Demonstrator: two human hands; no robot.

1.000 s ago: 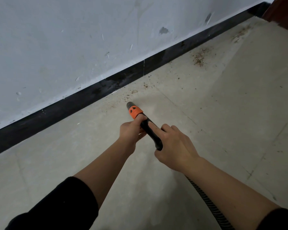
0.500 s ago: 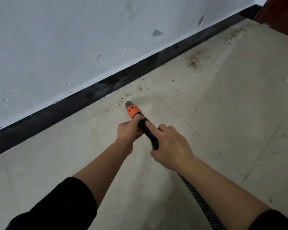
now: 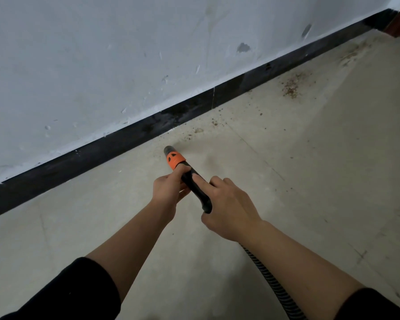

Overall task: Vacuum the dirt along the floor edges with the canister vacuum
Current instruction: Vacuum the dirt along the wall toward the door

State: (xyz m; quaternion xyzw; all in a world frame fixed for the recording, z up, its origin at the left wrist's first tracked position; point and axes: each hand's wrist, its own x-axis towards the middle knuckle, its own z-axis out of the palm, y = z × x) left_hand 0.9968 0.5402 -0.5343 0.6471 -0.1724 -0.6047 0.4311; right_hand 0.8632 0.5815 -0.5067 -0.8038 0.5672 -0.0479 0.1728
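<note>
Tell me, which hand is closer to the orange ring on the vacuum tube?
Left. The left hand grips the black tube right behind the orange ring, nearly touching it. The right hand holds the tube farther back, where the hose joins.

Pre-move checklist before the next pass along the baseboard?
1. Left hand grips wand behind orange collar: ok.
2. Right hand grips wand's rear: ok.
3. Nozzle points at specks by baseboard: ok.
4. Hose unkinked: visible stretch ok, rest out of frame.
5. Suction on: cannot tell.
6. Edge ahead clean: not ok, dirt patch lies there.
</note>
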